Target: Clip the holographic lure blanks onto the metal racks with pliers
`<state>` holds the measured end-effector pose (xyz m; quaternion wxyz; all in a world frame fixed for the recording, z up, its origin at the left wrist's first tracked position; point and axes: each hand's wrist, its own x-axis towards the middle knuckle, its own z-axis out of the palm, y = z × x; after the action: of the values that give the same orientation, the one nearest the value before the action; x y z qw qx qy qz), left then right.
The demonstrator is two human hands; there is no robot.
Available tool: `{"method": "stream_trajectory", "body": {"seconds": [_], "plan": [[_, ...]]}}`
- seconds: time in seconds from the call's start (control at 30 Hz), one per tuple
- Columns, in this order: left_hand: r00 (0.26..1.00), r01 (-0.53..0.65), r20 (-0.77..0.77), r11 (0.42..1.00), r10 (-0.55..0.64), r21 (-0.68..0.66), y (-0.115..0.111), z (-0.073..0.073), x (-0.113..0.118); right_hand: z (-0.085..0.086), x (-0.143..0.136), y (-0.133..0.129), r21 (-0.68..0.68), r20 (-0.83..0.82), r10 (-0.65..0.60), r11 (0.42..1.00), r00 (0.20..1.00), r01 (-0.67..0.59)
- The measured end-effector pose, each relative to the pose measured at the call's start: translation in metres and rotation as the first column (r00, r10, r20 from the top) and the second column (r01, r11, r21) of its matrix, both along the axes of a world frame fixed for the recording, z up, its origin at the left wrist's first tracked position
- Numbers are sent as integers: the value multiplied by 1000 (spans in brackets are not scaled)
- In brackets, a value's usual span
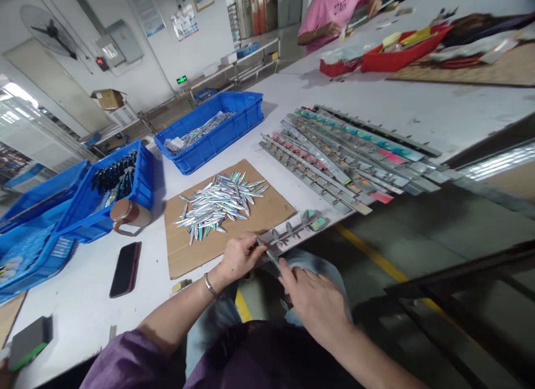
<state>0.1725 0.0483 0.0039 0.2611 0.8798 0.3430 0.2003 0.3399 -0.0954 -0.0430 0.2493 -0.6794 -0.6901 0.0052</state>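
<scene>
Near the table's front edge, my left hand (239,259) is closed in a pinch on a small silvery piece (259,242), mostly hidden by the fingers. My right hand (315,297) grips a slim grey metal tool (273,259), whose tip meets the left fingertips; its exact kind does not show. Just beyond the hands lies a metal strip with clips (288,232), and small greenish pieces (316,222) sit at its right end. A pile of shiny, slender fish-shaped pieces (219,202) rests on a cardboard sheet (186,261) ahead of my left hand.
Several clip-lined metal strips (334,155) lie at the right. Behind the cardboard stands a blue crate (225,137), with another blue crate (144,171) leftward. A brown mug (130,215) and a phone (125,269) are left. A person in pink (330,15) works across the table beyond red trays (403,52).
</scene>
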Motion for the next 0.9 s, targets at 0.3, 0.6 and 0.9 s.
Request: {"method": "stream_trajectory", "body": {"seconds": [0.3, 0.6, 0.9], "plan": [[1000, 6, -12, 998, -7, -62, -3, -5, 1, -15, 10, 10, -227, -500, 20, 962, 866, -154], [952, 41, -304, 998, -23, 53, 21, 20, -24, -35, 3, 2, -229, -915, -151, 958, 375, -173], [734, 297, -676, 865, 64, 404, 72, 33, -65, -34, -7, -27, -229, -885, -165, 968, 436, -98]]}}
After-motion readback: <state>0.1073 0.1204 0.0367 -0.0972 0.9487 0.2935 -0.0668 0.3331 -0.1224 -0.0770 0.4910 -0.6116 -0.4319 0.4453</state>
